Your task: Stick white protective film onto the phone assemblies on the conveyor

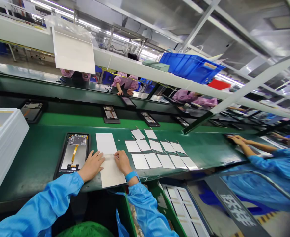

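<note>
White sheet (113,174) on green surface (42,148). Left hand (92,166): fingers loosely spread over left edge. Right hand (123,163): fingers curled at right edge, grip not discernible. Opened tablet (67,156) at sheet's 9 o'clock, near corner overlapped by left wrist; white cards (140,161), 3 o'clock.

Overhead strip lights (64,13) shine brightly; edges look stretched.

Site: factory assembly hall. Beyond my tabletop (42,144), a green belt (58,117) carries opened tablets (110,112); pink-smocked workers (132,82) opposite.
</note>
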The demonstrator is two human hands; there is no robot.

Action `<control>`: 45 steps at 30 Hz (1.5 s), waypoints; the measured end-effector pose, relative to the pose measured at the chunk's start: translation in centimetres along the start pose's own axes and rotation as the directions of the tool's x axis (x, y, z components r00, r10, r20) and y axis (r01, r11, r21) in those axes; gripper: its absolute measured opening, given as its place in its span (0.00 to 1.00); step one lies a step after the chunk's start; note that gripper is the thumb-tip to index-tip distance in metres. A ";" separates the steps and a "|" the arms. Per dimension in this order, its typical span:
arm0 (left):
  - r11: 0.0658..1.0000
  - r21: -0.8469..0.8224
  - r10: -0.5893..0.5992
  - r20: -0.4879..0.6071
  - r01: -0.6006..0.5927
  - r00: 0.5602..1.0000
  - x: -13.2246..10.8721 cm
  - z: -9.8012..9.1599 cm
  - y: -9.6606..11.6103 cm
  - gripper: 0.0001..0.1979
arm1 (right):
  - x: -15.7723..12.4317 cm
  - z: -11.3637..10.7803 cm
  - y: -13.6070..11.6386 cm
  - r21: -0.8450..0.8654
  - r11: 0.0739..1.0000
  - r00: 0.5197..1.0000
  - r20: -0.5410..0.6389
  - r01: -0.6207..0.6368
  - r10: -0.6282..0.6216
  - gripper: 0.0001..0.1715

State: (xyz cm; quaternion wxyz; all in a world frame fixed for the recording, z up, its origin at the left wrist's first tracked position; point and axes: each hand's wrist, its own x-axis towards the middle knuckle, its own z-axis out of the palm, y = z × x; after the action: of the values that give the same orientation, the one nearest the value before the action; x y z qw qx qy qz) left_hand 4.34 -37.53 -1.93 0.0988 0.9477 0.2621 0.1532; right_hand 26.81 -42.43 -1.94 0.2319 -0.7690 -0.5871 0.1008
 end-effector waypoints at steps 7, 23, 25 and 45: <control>1.000 0.017 0.005 0.000 -0.005 1.000 0.1 0.1 0.2 0.21 | -0.9 0.0 -0.2 0.014 0.986 0.983 -0.079 0.169 -0.167 0.09; 0.998 -0.042 0.032 -0.078 -0.035 0.996 -2.1 -3.6 1.6 0.19 | 3.3 -4.3 -10.3 0.739 0.669 0.996 -0.083 0.077 -0.023 0.17; 0.997 -0.066 0.018 -0.133 -0.027 0.991 -4.5 -5.4 1.6 0.17 | 4.6 -2.0 -13.6 0.756 0.652 0.996 -0.001 0.060 -0.091 0.18; 0.952 0.016 -0.294 -0.227 0.305 0.928 -8.8 -6.0 -10.9 0.20 | 9.2 11.9 -18.3 0.461 0.885 0.991 0.132 -0.061 0.000 0.10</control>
State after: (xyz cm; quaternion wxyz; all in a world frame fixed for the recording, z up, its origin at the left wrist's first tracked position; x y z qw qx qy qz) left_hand -10.00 -32.34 -1.34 0.0667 0.8757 0.4168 0.2346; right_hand 8.73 -27.11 -2.48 0.3693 -0.6924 -0.5474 0.2909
